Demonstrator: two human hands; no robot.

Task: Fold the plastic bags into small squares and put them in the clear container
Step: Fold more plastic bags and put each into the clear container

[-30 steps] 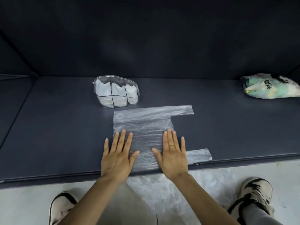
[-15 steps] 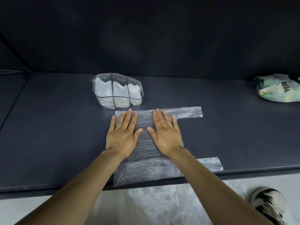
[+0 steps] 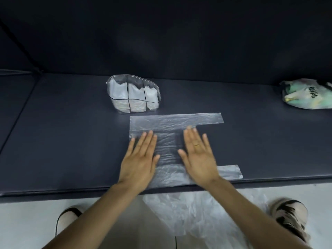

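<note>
While the plastic bag (image 3: 177, 121) lies spread at the table's (image 3: 62, 141) front edge, both hands smooth it flat.
Left hand (image 3: 139, 159) and right hand (image 3: 197, 155) press with straight fingers, likely flattening creases before folding; the clear container (image 3: 133, 96) waits just behind, already holding folded bags.

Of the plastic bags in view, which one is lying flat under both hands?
The clear plastic bag spread on the dark table. The others differ: white ones folded in the clear container, one green-printed, crumpled, far right.

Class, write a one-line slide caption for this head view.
Both hands, left and right, press a clear plastic bag flat on the dark table before the clear container.
</note>
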